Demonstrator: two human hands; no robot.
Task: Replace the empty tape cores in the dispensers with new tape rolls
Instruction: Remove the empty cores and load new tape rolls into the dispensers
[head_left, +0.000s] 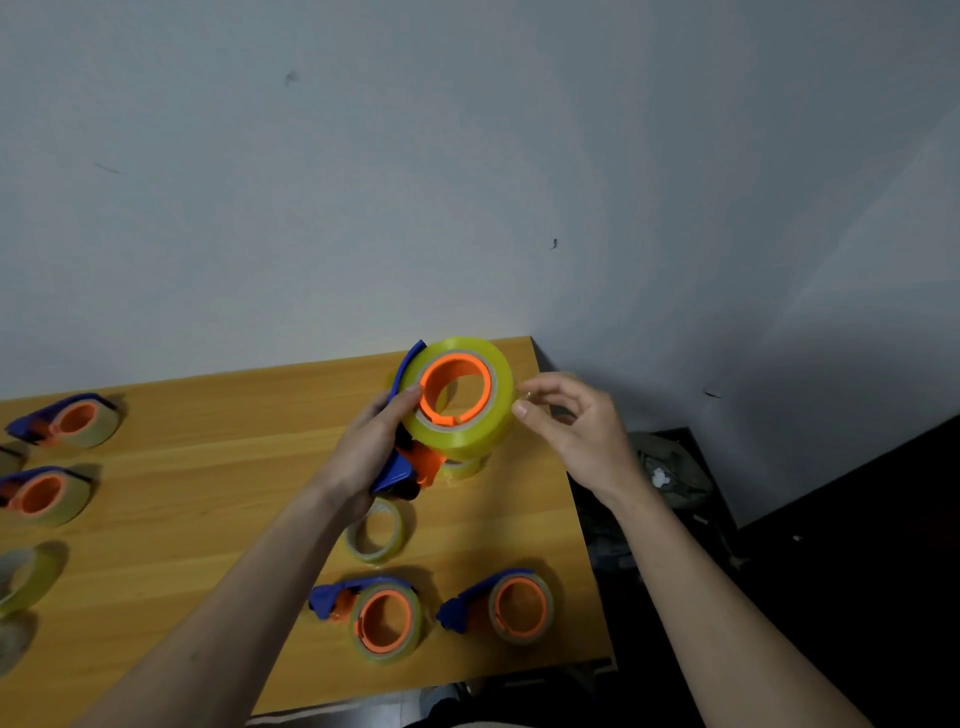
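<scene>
My left hand (370, 446) grips a blue and orange tape dispenser (402, 470), held above the wooden table (218, 467). A full yellow tape roll (493, 384) sits on the dispenser's orange hub. My right hand (574, 426) is at the roll's right edge, thumb and forefinger pinching at the tape's rim. Another yellow roll (465, 466) lies on the table just beneath, mostly hidden. A thin, nearly empty roll (375, 531) lies flat below my left wrist.
Two loaded dispensers (382, 616) (511, 605) lie near the table's front edge. Two more dispensers (67, 420) (41, 494) rest at the left, with loose rolls (23, 577) below them. The table's right edge drops to a dark floor with a bag (670, 467).
</scene>
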